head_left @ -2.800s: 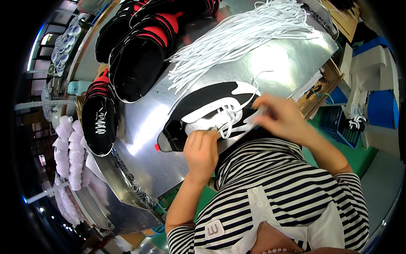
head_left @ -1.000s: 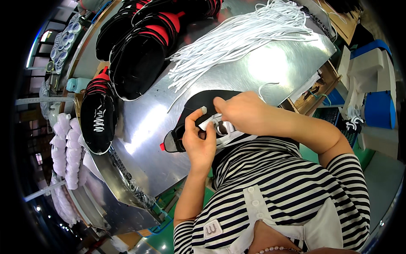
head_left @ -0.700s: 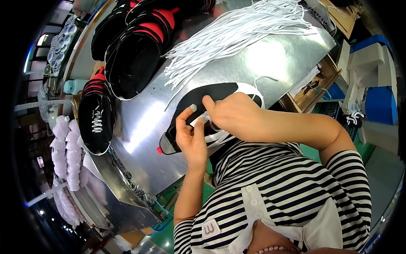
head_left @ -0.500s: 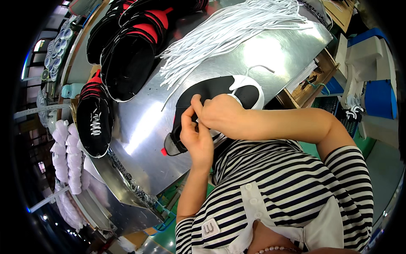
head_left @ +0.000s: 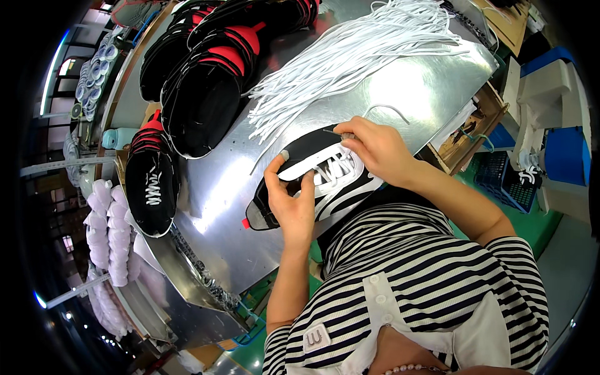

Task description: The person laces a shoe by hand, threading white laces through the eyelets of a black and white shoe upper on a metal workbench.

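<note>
A black shoe upper point(head_left: 306, 147) with white side stripes and a grey-and-red heel lies on the metal table. White shoelace point(head_left: 340, 170) zigzags across its front opening. My left hand point(head_left: 291, 203) grips the upper by its opening, thumb and fingers on either edge. Over the toe end of the lacing, my right hand point(head_left: 380, 150) is closed in a pinch; a thin, dark end pokes out at its fingertips, too small to name. A loose white lace end point(head_left: 390, 109) curves out on the table behind that hand.
White laces point(head_left: 350, 56) lie in a big bundle at the back. Nested black-and-red uppers point(head_left: 203, 103) stand at the back left, with a laced upper point(head_left: 152, 187) nearer. A wooden drawer point(head_left: 481, 125) and a blue crate point(head_left: 505, 181) are at the right.
My right hand has moved away from my left, rightward to the toe end. The upper has turned so its laced front shows. My left hand now holds its opening.
</note>
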Tool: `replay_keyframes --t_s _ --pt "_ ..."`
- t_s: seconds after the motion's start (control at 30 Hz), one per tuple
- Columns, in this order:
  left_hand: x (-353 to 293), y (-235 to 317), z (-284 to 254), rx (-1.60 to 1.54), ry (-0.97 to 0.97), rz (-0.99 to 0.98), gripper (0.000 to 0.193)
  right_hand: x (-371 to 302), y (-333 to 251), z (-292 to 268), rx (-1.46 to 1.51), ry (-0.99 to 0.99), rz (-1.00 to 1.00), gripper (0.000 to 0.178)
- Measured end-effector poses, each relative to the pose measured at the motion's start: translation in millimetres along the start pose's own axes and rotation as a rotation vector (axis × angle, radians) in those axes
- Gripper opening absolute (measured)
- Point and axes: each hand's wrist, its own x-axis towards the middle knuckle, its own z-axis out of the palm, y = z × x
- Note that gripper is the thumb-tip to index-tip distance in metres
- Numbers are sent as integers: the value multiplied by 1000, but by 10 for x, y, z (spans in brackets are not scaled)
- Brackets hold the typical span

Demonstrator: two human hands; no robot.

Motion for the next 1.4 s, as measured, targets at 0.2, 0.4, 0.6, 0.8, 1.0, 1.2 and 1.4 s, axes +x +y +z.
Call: replay_keyframes --t_s 0.2,0.4,0.6,0.8,1.0,1.2,1.4 --pt "140 19 -603 -746 -536 -151 51 -2 83 16 -26 35 -23 20" --pt "-75 265 -548 102 -288 -21 43 71 48 -164 -13 -232 -122 24" --pt "-259 530 -177 908 -182 666 36 88 -101 -177 -274 -136 -164 21" --pt "19 258 -91 820 -262 505 23 -585 -399 -299 -158 -504 -445 18" --pt "95 279 -110 880 -286 543 28 -848 -397 -610 -133 -788 -199 14" --pt "117 203 -37 717 -251 519 24 -655 -458 -687 174 -544 -192 12" --pt "58 511 -15 433 -203 559 17 -291 -207 -194 536 -27 333 17"
